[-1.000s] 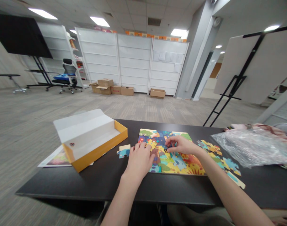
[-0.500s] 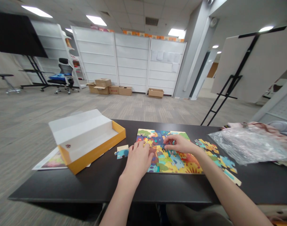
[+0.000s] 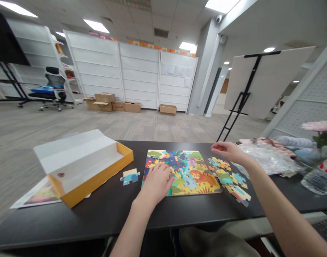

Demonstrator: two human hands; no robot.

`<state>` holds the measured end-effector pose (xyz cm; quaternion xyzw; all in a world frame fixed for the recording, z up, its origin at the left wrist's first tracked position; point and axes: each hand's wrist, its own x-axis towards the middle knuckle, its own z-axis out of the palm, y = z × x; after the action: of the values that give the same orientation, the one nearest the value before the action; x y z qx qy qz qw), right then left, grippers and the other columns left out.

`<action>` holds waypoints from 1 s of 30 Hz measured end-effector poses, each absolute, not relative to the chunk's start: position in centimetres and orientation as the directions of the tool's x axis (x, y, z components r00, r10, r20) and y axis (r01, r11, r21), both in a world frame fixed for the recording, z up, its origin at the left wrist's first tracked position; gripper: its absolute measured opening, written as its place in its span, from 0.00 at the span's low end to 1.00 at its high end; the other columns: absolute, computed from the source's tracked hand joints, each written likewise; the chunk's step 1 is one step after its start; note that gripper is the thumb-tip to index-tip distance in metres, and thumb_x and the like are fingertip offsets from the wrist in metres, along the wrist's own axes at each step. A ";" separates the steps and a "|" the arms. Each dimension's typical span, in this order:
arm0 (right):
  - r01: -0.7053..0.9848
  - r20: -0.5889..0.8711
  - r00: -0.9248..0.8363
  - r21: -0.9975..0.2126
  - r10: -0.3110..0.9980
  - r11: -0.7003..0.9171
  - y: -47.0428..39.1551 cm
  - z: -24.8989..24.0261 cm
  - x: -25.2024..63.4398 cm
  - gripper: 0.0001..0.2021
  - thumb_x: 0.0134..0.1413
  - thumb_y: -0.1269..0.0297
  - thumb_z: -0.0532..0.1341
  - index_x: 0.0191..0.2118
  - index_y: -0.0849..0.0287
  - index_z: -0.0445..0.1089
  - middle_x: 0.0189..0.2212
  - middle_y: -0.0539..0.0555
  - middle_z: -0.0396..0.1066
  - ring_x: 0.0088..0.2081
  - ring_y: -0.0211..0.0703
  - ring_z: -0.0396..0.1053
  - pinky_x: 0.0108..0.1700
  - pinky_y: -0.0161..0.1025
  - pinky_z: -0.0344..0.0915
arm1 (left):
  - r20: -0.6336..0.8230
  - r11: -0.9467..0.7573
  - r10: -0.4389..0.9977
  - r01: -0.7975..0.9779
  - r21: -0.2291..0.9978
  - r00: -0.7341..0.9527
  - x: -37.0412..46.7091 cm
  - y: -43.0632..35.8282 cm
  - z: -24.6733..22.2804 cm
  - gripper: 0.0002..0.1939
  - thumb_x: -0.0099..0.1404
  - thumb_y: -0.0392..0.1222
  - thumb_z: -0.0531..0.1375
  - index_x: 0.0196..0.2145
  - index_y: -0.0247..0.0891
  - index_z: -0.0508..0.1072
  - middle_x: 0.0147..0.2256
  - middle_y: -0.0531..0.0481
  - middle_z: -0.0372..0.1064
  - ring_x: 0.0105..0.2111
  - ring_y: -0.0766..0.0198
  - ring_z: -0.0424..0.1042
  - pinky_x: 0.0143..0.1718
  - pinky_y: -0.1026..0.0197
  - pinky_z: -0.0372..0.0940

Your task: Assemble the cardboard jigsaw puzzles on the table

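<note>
A colourful animal jigsaw puzzle [image 3: 195, 178] lies on the black table, with a lion and a rabbit showing in its lower part. My left hand [image 3: 155, 182] rests on the puzzle's left half, fingers laid over its surface, hiding some of the picture. My right hand [image 3: 229, 151] hovers beyond the puzzle's upper right corner, above the far end of a pile of loose puzzle pieces [image 3: 226, 175]. Its fingers are loosely stretched and nothing shows in them. One separate puzzle piece [image 3: 130, 176], blue with a cream top, lies left of the puzzle.
An open yellow box [image 3: 99, 182] with a white inside stands at the left, partly over a printed sheet [image 3: 40, 192]. Crumpled clear plastic [image 3: 267, 159] lies at the right, near a clear vase [image 3: 318, 180] with a pink flower [image 3: 318, 125].
My right hand has lifted off the puzzle and moved right towards the loose pieces. My left hand stays on the puzzle. The view has turned to the right, bringing the vase into sight.
</note>
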<state>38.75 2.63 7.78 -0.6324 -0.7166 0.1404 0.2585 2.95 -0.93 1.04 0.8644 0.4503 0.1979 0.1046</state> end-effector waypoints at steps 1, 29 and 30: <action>0.868 0.150 -0.064 -0.479 0.987 0.129 1.7 7.9 39.7 0.23 0.50 0.42 0.63 0.37 0.59 0.77 0.30 0.56 0.78 0.31 0.46 0.73 0.34 0.40 0.67 | 0.243 -0.576 0.817 0.735 0.358 0.523 2.9 -0.8 1.0 0.10 0.70 0.41 0.58 0.45 0.39 0.76 0.52 0.43 0.74 0.56 0.49 0.67 0.60 0.46 0.60; 0.977 -0.016 0.159 -0.140 0.987 -0.160 -12.6 2.4 42.0 0.23 0.47 0.42 0.64 0.41 0.56 0.74 0.36 0.57 0.78 0.35 0.52 0.74 0.34 0.38 0.61 | 0.310 -0.601 0.798 0.715 0.356 0.517 0.7 -1.2 1.3 0.09 0.69 0.38 0.56 0.41 0.39 0.77 0.47 0.43 0.75 0.50 0.53 0.71 0.51 0.52 0.64; 0.976 -0.012 0.165 -0.141 0.986 -0.165 -12.5 2.4 42.2 0.24 0.45 0.42 0.65 0.41 0.57 0.74 0.34 0.57 0.77 0.34 0.51 0.74 0.33 0.38 0.61 | 0.309 -0.595 0.802 0.719 0.358 0.511 0.5 -1.2 1.3 0.09 0.69 0.38 0.56 0.41 0.40 0.77 0.47 0.43 0.75 0.51 0.53 0.71 0.51 0.52 0.64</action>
<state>42.23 -12.46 2.42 -0.7616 -0.6442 0.0502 0.0503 0.53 -1.20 1.31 0.8642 0.4401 0.2256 0.0924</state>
